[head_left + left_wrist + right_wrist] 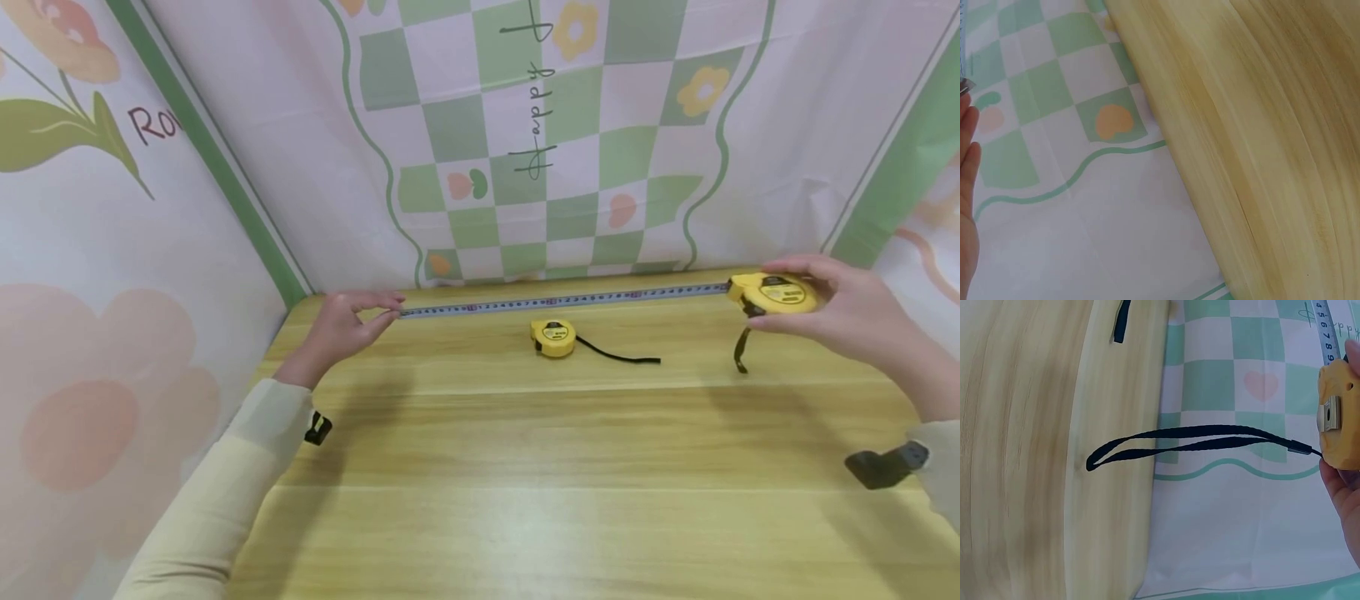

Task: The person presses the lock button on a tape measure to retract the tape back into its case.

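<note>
My right hand grips a yellow tape measure by its case, fingers above and thumb below. From the case a long blade stretches left, nearly level. Its far end is pinched between thumb and fingers of my left hand. A black wrist strap hangs from the held case, seen as a loop in the right wrist view. A second, smaller yellow tape measure lies on the table below the blade, its black strap trailing right. In the left wrist view only part of the left hand shows.
Beneath both hands is a wood-grain table. A printed curtain with green checks and flowers hangs along its back edge, and another flowered sheet stands at the left. A black wrist camera sits on the right sleeve.
</note>
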The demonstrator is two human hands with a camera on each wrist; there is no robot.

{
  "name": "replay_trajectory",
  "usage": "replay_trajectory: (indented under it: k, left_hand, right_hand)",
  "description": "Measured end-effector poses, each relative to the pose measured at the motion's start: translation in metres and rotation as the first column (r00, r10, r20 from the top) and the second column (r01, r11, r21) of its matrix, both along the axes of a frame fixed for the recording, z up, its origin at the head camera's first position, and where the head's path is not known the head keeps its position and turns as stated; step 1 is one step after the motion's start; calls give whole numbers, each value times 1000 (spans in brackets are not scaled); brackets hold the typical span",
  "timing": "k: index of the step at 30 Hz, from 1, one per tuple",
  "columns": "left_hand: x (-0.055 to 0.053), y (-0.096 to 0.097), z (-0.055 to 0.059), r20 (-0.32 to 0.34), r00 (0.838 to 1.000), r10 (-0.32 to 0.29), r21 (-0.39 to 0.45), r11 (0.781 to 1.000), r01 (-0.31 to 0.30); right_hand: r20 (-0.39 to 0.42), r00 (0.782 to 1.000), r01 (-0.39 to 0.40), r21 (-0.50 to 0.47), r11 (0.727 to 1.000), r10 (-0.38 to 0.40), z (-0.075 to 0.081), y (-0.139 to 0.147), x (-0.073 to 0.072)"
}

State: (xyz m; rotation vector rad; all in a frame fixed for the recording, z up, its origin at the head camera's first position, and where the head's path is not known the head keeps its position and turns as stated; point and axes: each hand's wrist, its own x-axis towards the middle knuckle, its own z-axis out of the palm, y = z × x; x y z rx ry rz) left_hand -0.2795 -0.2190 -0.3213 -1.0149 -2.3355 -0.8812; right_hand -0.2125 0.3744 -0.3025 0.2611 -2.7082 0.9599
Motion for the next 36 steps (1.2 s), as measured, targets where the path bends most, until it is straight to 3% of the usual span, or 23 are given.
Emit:
replay_trajectory:
  k: [17, 29, 36]
  left_hand:
    - [2, 11, 1, -12, 1000, -21, 16, 1000, 21]
    - [2, 15, -1, 30, 999, -24, 44, 999, 23]
    - [4, 17, 1, 81, 997, 3, 46, 999, -6]
  right_hand:
    - [-1, 1000, -11, -11, 1000, 11, 7, -16, 2]
    - [27, 1000, -9, -12, 1000, 9, 7, -23, 4]
    - [30, 999, -20, -34, 999, 21, 7, -28, 4]
